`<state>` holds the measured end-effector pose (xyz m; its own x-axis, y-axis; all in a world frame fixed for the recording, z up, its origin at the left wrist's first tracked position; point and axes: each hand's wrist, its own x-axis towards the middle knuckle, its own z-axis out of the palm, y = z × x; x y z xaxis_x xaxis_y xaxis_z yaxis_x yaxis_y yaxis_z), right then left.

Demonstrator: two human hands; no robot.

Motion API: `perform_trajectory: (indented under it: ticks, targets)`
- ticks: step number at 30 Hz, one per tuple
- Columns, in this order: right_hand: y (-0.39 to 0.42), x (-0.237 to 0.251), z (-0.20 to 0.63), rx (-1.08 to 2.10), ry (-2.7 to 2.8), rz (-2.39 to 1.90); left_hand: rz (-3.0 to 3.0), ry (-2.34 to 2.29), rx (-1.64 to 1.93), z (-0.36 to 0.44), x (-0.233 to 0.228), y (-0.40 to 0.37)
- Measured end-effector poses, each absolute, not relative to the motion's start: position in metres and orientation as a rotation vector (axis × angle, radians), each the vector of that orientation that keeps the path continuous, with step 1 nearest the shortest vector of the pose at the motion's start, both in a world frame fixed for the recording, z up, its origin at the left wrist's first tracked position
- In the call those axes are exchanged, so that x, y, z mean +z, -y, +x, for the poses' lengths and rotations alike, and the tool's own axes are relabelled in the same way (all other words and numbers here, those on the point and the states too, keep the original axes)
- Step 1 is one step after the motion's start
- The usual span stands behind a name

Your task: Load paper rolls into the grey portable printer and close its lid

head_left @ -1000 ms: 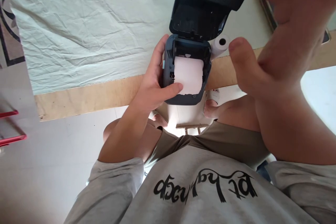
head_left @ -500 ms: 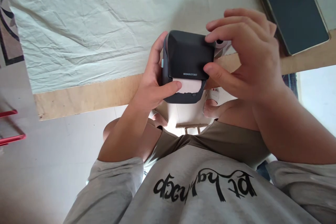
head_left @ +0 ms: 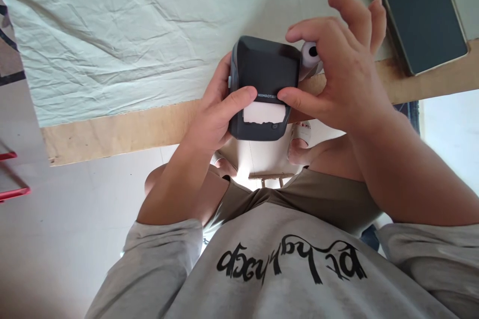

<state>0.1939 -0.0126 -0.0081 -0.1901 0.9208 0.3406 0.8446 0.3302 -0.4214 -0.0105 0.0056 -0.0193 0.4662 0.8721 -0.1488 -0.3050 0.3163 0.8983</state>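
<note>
A dark label printer [head_left: 267, 67] marked NIIMBOT is held over the table's front edge, its lid down. My left hand [head_left: 213, 104] wraps its left side, with the thumb on the lid beside the brand name. Torn-edged white label paper [head_left: 264, 112] sticks out of the front slot, above the power button. My right hand [head_left: 344, 65] is open, fingers spread; its thumb touches the lid's front right corner, and the index finger hovers by the back right corner. Just behind that hand is a white label roll [head_left: 309, 56] with a dark core, partly covered by the fingers.
A dark-screened phone [head_left: 422, 15] lies at the table's right, seemingly on something thicker. A wrinkled pale cloth [head_left: 112, 35] covers the tabletop, whose bare wooden edge [head_left: 119, 132] faces me. On the far left is a red frame-like object [head_left: 15, 193].
My left thumb has moved from the paper up onto the lid. My right index finger has lifted from the lid and its other fingers have spread, uncovering more of the white roll.
</note>
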Motion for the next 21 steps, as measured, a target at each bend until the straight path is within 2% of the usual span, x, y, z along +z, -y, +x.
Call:
perform_trajectory:
  ticks: [11, 16, 21]
  targets:
    - [0.015, -0.005, 0.188, 0.202, 2.020, -1.549, 0.899, -0.765, 0.871, -0.007, -0.014, -0.004]
    - [0.014, -0.002, 0.207, 0.058, 1.930, -1.409, 0.959, -0.790, 0.890, -0.007, -0.015, -0.005]
    - [0.004, -0.005, 0.242, 0.084, 1.736, -1.191, 0.894, -0.753, 0.880, -0.009, -0.016, -0.007]
